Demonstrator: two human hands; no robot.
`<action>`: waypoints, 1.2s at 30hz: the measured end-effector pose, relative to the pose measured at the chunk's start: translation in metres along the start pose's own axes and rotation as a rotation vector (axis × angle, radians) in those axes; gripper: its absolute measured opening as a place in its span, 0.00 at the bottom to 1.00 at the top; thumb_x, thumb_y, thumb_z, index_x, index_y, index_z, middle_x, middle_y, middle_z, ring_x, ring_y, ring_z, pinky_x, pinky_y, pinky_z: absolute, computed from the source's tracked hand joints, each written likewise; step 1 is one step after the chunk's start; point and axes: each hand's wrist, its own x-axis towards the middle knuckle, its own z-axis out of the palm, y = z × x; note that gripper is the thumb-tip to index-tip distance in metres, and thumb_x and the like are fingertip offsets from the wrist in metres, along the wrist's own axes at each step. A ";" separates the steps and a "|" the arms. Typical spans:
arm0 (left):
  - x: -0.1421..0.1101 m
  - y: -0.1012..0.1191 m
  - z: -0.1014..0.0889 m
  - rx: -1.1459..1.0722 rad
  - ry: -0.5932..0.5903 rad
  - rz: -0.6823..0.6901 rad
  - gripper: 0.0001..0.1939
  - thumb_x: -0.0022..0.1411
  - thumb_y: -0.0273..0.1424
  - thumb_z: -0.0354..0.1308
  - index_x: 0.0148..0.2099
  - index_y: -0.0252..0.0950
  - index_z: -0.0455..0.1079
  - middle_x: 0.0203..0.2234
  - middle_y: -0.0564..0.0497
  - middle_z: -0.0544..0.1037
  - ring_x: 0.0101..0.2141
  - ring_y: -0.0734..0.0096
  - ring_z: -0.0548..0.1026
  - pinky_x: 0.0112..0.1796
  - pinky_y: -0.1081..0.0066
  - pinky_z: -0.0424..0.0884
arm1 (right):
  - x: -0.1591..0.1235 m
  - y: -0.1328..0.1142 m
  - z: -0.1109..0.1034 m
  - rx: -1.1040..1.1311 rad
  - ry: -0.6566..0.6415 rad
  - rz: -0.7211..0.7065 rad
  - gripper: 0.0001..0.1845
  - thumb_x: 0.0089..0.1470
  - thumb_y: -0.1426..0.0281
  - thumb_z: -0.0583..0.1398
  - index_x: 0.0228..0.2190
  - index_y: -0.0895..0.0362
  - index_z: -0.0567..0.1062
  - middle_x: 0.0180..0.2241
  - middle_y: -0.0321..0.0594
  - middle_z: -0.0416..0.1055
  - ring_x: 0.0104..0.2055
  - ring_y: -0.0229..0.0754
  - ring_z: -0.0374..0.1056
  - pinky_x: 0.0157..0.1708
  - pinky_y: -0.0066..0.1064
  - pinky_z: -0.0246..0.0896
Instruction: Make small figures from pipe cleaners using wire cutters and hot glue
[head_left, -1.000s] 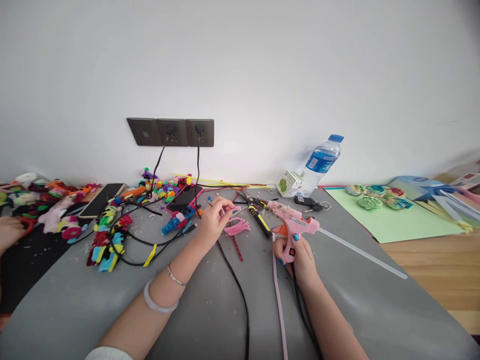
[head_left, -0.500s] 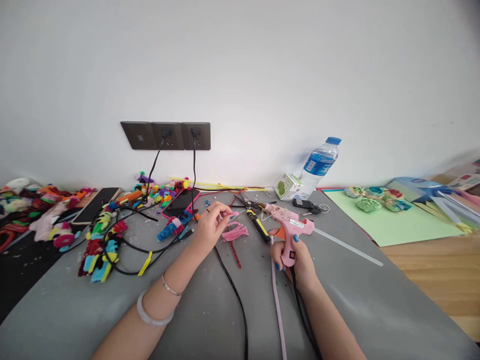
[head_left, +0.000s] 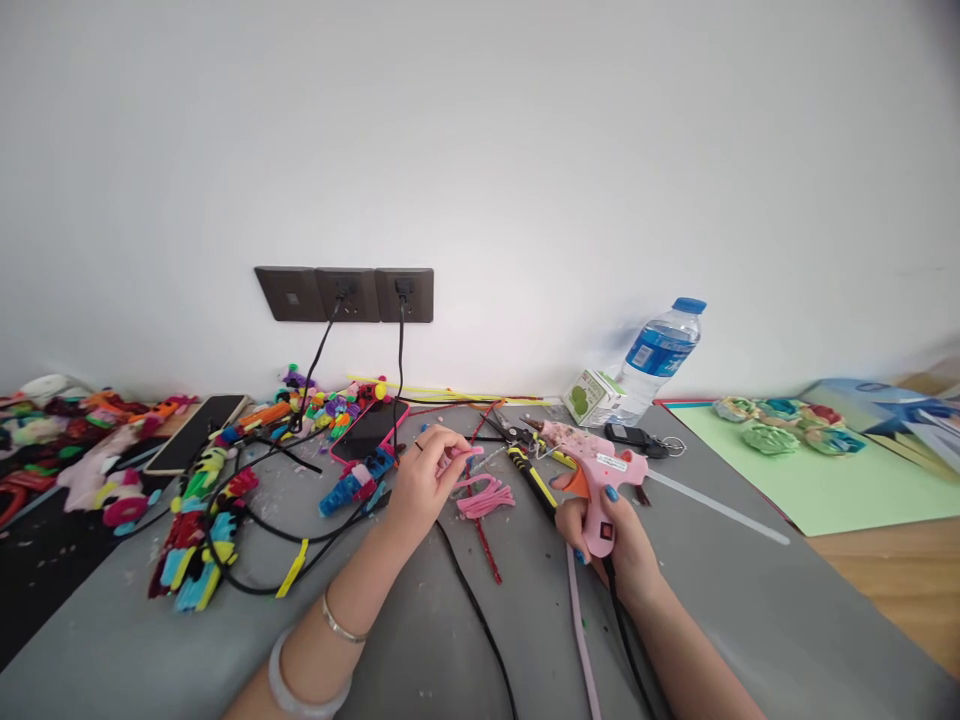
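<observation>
My left hand [head_left: 420, 482] is closed in a pinch on a small pink pipe cleaner piece [head_left: 474, 452], mostly hidden by the fingers. Just to its right on the table lies a folded pink pipe cleaner bundle [head_left: 491, 498]. My right hand [head_left: 628, 555] grips a pink hot glue gun [head_left: 601, 500] by its handle, with fingers by the orange trigger. The nozzle points left and away from me, over black-and-yellow pliers [head_left: 534, 480]. From the gun's rear sticks out a long translucent glue stick [head_left: 724, 508]. A red twisted pipe cleaner [head_left: 487, 550] runs beneath the pink bundle.
Black cables [head_left: 259, 510] loop across the left side, near pipe cleaner figures [head_left: 199, 520] and two phones. At the wall stand a tilted water bottle [head_left: 660, 355] and a small box [head_left: 592, 397], with a car key [head_left: 630, 437] in front. Green paper [head_left: 817, 490] lies right.
The whole view has shifted, so table things sit lower in the picture. More of the pink piece shows at my left fingertips. My right hand keeps its grip on the glue gun.
</observation>
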 end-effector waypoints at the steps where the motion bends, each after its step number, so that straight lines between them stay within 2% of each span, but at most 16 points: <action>1: 0.000 -0.001 -0.001 0.000 0.004 -0.004 0.02 0.68 0.28 0.55 0.40 0.37 0.67 0.31 0.51 0.73 0.29 0.74 0.70 0.29 0.74 0.66 | 0.009 -0.004 0.000 -0.010 -0.038 0.004 0.28 0.61 0.47 0.50 0.39 0.57 0.73 0.10 0.32 0.62 0.13 0.37 0.47 0.18 0.32 0.39; 5: 0.003 -0.005 -0.006 0.010 0.006 -0.011 0.02 0.69 0.28 0.54 0.40 0.38 0.67 0.30 0.52 0.73 0.27 0.74 0.70 0.28 0.74 0.66 | 0.052 -0.019 0.003 -0.062 -0.210 0.022 0.31 0.56 0.43 0.53 0.37 0.57 0.76 0.10 0.35 0.62 0.13 0.39 0.51 0.18 0.32 0.42; 9: 0.006 -0.006 -0.011 0.051 0.033 -0.008 0.03 0.69 0.28 0.54 0.39 0.38 0.68 0.30 0.52 0.73 0.28 0.74 0.71 0.28 0.74 0.66 | 0.074 -0.018 0.002 -0.063 -0.199 0.045 0.31 0.53 0.41 0.53 0.31 0.56 0.76 0.10 0.35 0.60 0.14 0.39 0.49 0.18 0.33 0.43; 15: 0.010 -0.006 -0.017 0.062 0.077 -0.025 0.03 0.68 0.27 0.55 0.39 0.39 0.68 0.29 0.52 0.73 0.27 0.74 0.70 0.27 0.74 0.65 | 0.069 -0.003 -0.010 0.022 -0.137 0.052 0.27 0.57 0.45 0.52 0.31 0.55 0.75 0.10 0.35 0.60 0.14 0.39 0.48 0.18 0.33 0.42; 22: 0.007 -0.009 -0.015 0.061 0.076 -0.064 0.03 0.68 0.27 0.55 0.38 0.39 0.67 0.29 0.53 0.73 0.26 0.75 0.68 0.27 0.75 0.66 | 0.073 0.018 -0.014 -0.084 -0.206 0.104 0.28 0.61 0.47 0.50 0.24 0.55 0.72 0.11 0.37 0.62 0.15 0.38 0.51 0.20 0.33 0.44; 28: 0.005 -0.016 -0.016 0.082 0.089 -0.111 0.04 0.68 0.28 0.55 0.38 0.39 0.67 0.29 0.52 0.72 0.27 0.74 0.69 0.27 0.75 0.65 | 0.079 0.028 -0.020 0.012 -0.218 0.178 0.28 0.61 0.47 0.49 0.32 0.56 0.74 0.11 0.36 0.62 0.14 0.38 0.48 0.19 0.32 0.41; 36: 0.002 -0.018 -0.017 0.067 0.075 -0.182 0.04 0.68 0.26 0.54 0.38 0.37 0.67 0.30 0.53 0.72 0.27 0.76 0.70 0.28 0.77 0.66 | 0.082 0.024 -0.023 -0.017 -0.277 0.152 0.25 0.62 0.49 0.50 0.33 0.57 0.74 0.11 0.35 0.63 0.15 0.37 0.51 0.19 0.31 0.46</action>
